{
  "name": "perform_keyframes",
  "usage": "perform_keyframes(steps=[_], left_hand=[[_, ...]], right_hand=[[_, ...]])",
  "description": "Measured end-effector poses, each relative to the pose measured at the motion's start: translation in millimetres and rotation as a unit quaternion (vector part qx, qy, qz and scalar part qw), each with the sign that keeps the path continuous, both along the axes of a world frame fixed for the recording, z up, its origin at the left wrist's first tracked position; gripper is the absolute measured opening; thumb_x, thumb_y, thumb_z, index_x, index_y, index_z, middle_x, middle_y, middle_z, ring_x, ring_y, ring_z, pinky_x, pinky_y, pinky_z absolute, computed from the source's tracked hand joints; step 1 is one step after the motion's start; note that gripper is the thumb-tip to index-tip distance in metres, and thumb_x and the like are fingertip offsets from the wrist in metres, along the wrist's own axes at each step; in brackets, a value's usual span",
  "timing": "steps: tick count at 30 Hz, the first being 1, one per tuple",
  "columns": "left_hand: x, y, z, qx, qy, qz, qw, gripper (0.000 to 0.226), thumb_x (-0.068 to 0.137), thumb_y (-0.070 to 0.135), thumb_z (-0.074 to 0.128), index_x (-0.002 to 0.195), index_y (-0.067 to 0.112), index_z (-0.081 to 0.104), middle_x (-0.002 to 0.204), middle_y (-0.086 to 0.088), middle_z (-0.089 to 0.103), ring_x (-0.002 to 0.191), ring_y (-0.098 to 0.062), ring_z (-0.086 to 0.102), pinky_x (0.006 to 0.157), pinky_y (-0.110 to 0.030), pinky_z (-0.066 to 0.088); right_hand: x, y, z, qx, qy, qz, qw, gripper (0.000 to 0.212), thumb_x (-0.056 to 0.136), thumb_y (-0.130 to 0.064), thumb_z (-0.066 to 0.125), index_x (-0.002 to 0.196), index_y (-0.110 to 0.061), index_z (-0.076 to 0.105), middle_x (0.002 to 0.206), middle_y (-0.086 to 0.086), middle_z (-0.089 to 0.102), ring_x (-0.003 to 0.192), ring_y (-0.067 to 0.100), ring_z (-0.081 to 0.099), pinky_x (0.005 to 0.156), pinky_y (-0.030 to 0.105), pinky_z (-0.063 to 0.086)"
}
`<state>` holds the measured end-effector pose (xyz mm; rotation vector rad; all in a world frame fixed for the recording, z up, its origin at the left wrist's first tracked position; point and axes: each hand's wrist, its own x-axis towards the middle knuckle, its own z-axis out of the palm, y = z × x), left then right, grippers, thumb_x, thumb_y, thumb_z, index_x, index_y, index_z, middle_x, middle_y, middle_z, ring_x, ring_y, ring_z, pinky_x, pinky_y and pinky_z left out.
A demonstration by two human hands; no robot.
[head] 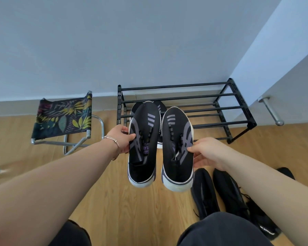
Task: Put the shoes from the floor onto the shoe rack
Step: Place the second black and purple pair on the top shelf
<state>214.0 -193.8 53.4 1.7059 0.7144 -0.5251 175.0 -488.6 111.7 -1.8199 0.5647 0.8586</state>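
Note:
I hold a pair of black sneakers with grey stripes and white soles in the air, toes pointing at the black metal shoe rack (226, 109) against the wall. My left hand (122, 139) grips the left sneaker (142, 144) by its side. My right hand (207, 151) grips the right sneaker (178, 148) by its outer side. Another similar pair (160, 107) sits on a lower tier of the rack, mostly hidden behind the held shoes. Two all-black sneakers (222, 190) lie on the wooden floor at the right, under my right forearm.
A folding stool (64, 118) with a leaf-print fabric seat stands left of the rack. A white door with a metal handle (272, 110) is at the right. My knees in dark trousers (220, 229) fill the lower edge.

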Motion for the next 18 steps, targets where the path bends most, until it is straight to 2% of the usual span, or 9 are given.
perform_keyframes(steps=[2, 3, 6, 7, 11, 14, 16, 18], left_hand=[[9, 0, -1, -0.005, -0.001, 0.018, 1.000, 0.024, 0.095, 0.010, 0.067, 0.114, 0.017, 0.055, 0.108, -0.016, 0.066, 0.096, -0.035, 0.072, 0.079, -0.051, 0.064], [15, 0, -1, -0.002, -0.005, 0.026, 1.000, 0.024, 0.095, 0.011, 0.067, 0.115, 0.016, 0.055, 0.108, -0.015, 0.066, 0.096, -0.034, 0.072, 0.078, -0.050, 0.064], [34, -2, -1, 0.021, -0.025, 0.032, 0.999, 0.023, 0.096, 0.015, 0.068, 0.116, 0.016, 0.057, 0.107, -0.013, 0.068, 0.090, -0.028, 0.072, 0.060, -0.036, 0.064], [40, -2, -1, 0.026, -0.030, 0.035, 0.999, 0.023, 0.096, 0.015, 0.068, 0.116, 0.016, 0.057, 0.108, -0.012, 0.068, 0.091, -0.028, 0.072, 0.059, -0.035, 0.064], [56, -4, -9, 0.052, -0.033, 0.048, 0.997, 0.024, 0.095, 0.014, 0.069, 0.115, 0.018, 0.056, 0.112, -0.014, 0.067, 0.097, -0.034, 0.073, 0.077, -0.048, 0.065], [61, -3, -19, 0.075, -0.028, 0.046, 0.996, 0.020, 0.095, 0.014, 0.068, 0.111, 0.017, 0.057, 0.107, -0.014, 0.067, 0.095, -0.034, 0.072, 0.078, -0.048, 0.065], [64, -2, -25, 0.081, -0.032, 0.053, 0.995, 0.013, 0.094, 0.015, 0.069, 0.098, 0.018, 0.058, 0.105, -0.015, 0.069, 0.094, -0.035, 0.072, 0.079, -0.049, 0.064], [66, -1, -32, 0.101, -0.039, 0.051, 0.993, 0.017, 0.092, 0.017, 0.072, 0.088, 0.022, 0.055, 0.103, -0.015, 0.070, 0.091, -0.036, 0.074, 0.080, -0.049, 0.064]], right_hand=[[19, 8, -4, -0.021, -0.036, 0.008, 0.999, 0.018, 0.096, -0.012, 0.064, 0.111, -0.004, 0.067, 0.102, 0.020, 0.074, 0.088, 0.032, 0.075, 0.069, 0.036, 0.062], [28, 11, -8, -0.027, -0.048, 0.008, 0.998, 0.018, 0.096, -0.012, 0.064, 0.112, -0.004, 0.067, 0.102, 0.019, 0.073, 0.089, 0.032, 0.074, 0.071, 0.037, 0.062], [53, 18, -19, -0.034, -0.070, 0.005, 0.997, 0.020, 0.097, -0.012, 0.063, 0.114, -0.002, 0.066, 0.103, 0.019, 0.072, 0.091, 0.033, 0.072, 0.075, 0.039, 0.062], [60, 20, -23, -0.037, -0.074, 0.003, 0.997, 0.021, 0.097, -0.012, 0.063, 0.115, -0.002, 0.067, 0.103, 0.019, 0.071, 0.091, 0.033, 0.072, 0.075, 0.039, 0.062], [80, 30, -40, -0.065, -0.087, -0.007, 0.994, 0.020, 0.096, -0.012, 0.064, 0.113, -0.002, 0.067, 0.101, 0.017, 0.071, 0.090, 0.032, 0.071, 0.083, 0.045, 0.062], [86, 34, -50, -0.086, -0.091, 0.002, 0.992, 0.017, 0.096, -0.012, 0.063, 0.109, -0.003, 0.067, 0.103, 0.018, 0.072, 0.090, 0.033, 0.072, 0.084, 0.047, 0.062], [88, 34, -56, -0.098, -0.109, 0.014, 0.989, 0.015, 0.097, -0.015, 0.062, 0.106, -0.005, 0.069, 0.102, 0.016, 0.073, 0.090, 0.032, 0.072, 0.083, 0.047, 0.062], [89, 33, -61, -0.107, -0.121, 0.021, 0.987, 0.016, 0.098, -0.018, 0.062, 0.105, -0.006, 0.070, 0.101, 0.014, 0.074, 0.091, 0.031, 0.072, 0.083, 0.047, 0.063]])
